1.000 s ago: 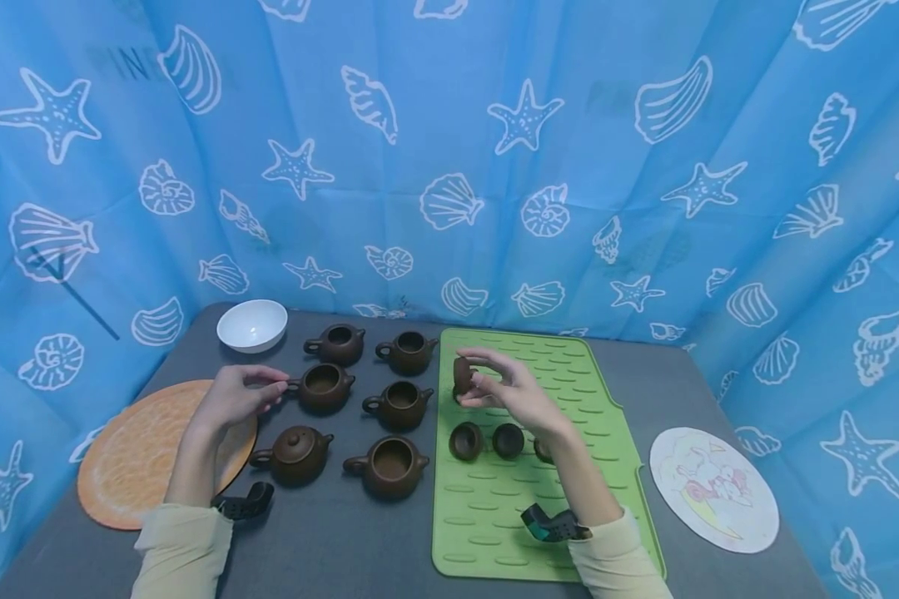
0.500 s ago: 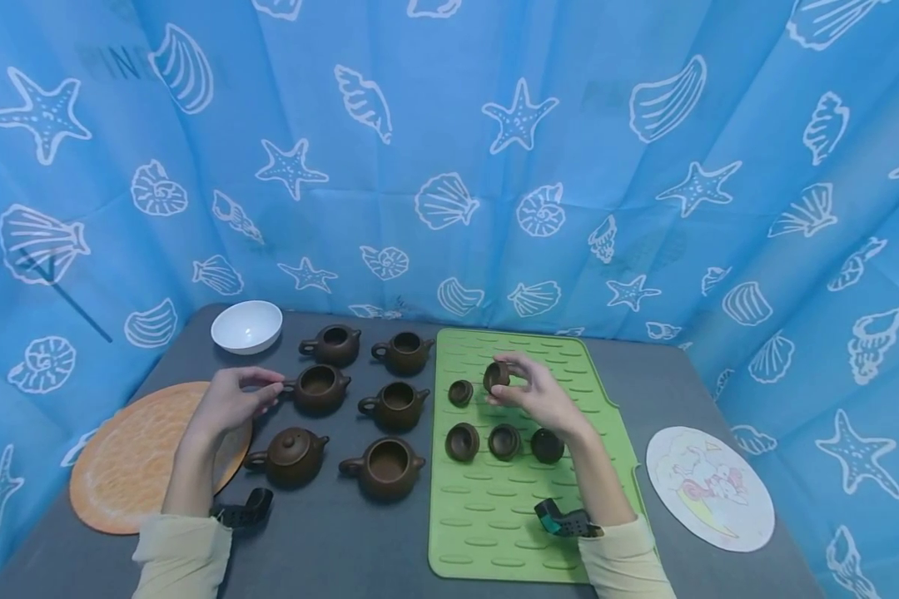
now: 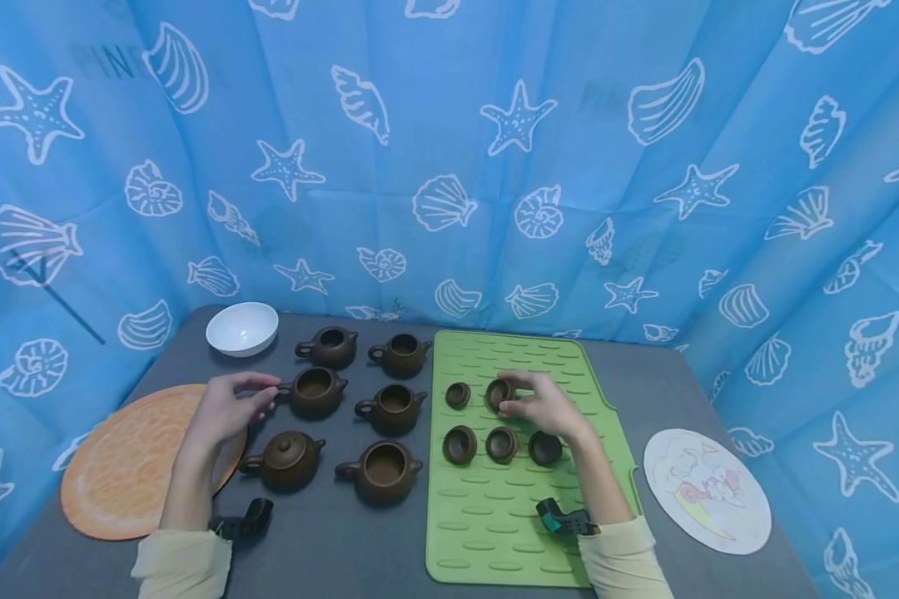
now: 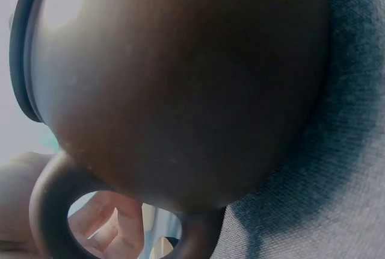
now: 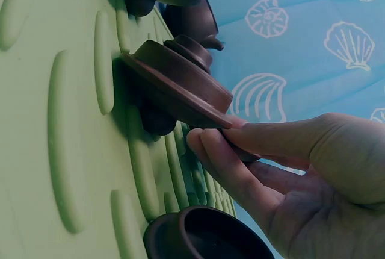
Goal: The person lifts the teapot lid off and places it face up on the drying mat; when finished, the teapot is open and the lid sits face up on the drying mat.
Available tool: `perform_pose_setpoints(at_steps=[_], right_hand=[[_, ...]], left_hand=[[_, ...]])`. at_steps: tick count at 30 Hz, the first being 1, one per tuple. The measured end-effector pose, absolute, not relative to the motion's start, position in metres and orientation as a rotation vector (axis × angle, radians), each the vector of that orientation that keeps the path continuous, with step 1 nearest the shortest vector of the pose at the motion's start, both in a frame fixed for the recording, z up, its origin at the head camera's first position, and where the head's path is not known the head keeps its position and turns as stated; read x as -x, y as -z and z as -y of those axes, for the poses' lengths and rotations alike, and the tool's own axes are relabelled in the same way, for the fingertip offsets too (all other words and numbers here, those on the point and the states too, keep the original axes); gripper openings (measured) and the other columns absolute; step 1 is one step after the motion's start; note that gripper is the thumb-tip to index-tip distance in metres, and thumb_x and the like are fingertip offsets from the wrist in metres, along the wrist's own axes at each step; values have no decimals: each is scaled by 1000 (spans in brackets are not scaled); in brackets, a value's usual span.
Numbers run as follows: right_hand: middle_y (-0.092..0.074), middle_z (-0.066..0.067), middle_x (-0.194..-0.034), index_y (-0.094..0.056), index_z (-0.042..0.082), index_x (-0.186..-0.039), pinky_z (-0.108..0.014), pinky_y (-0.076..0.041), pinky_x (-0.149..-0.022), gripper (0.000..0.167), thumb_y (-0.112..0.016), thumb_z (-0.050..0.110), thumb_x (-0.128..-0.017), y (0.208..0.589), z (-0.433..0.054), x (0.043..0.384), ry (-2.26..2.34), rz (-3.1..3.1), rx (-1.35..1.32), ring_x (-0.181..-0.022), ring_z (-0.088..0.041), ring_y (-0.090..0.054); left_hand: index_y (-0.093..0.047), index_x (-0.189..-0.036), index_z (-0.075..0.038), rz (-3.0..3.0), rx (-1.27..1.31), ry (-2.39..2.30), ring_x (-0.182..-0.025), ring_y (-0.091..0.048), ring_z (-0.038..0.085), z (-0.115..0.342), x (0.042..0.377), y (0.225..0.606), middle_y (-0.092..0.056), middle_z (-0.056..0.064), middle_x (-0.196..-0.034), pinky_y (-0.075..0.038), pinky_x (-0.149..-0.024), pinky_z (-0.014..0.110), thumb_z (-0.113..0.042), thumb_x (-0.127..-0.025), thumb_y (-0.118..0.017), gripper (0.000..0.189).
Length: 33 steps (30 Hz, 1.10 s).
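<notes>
At the left, in the head view, my left hand (image 3: 225,408) pinches the handle of a lidless brown teapot (image 3: 315,393) that stands on the table. In the left wrist view a nearer teapot (image 4: 180,90) fills the frame, and the fingers (image 4: 114,229) show partly through its handle. My right hand (image 3: 543,403) pinches a brown teapot lid (image 3: 499,394) by its edge, low over the green mat (image 3: 494,532). That lid is mostly hidden in the right wrist view by the right hand (image 5: 313,174) and another upturned lid (image 5: 180,84).
A small lid (image 3: 458,395) and a row of lids, including one lid (image 3: 459,445) at its left, lie on the mat. Several other teapots stand nearby, one lidded teapot (image 3: 285,459) among them. A white bowl (image 3: 242,329), an orange round mat (image 3: 135,474) and a white disc (image 3: 707,491) flank them.
My right hand has carried its lid rightward from above the small lid, then lowered it towards the mat. The left hand keeps its place at the teapot handle.
</notes>
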State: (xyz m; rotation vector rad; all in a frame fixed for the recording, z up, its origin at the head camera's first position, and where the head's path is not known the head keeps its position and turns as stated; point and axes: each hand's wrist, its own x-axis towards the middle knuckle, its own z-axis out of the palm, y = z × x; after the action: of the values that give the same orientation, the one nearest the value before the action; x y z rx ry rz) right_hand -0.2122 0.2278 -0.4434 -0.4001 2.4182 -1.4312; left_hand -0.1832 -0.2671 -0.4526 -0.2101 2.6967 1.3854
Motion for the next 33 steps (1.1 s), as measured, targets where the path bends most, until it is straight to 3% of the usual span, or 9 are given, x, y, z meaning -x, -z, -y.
perform_pose_setpoints(at_steps=[8,19,25,33], right_hand=[[-45,-40,-159,-45,-11,-158,-30,-67,-86,59,-65,-8,-102,447,-224,214,1394,-2408,415,-104,-37,-81],[-49,-37,-155,-43,-8,-160,-35,-68,-86,58,-64,0,-106,448,-221,213,1356,-2420,408,-99,-35,-82],[-41,-37,-163,-42,-5,-162,-38,-68,-86,59,-63,4,-108,444,-225,211,1370,-2409,394,-95,-31,-82],[-45,-36,-162,-42,-5,-162,-44,-68,-85,59,-65,5,-108,429,-240,209,1485,-2400,389,-95,-41,-79]], left_hand=[[-69,-140,-3,-2716,205,-1389,-101,-76,22,267,179,453,-74,25,-132,-61,-78,24,-19,-112,-61,33],[-70,-139,-2,-2733,194,-1401,-99,-77,23,264,179,454,-75,26,-131,-61,-76,24,-17,-111,-62,33],[-70,-138,-2,-2736,193,-1412,-98,-78,23,263,178,454,-75,26,-130,-60,-75,23,-17,-111,-62,32],[-69,-141,-3,-2709,228,-1425,-102,-75,22,263,178,453,-73,25,-134,-61,-78,23,-20,-112,-60,34]])
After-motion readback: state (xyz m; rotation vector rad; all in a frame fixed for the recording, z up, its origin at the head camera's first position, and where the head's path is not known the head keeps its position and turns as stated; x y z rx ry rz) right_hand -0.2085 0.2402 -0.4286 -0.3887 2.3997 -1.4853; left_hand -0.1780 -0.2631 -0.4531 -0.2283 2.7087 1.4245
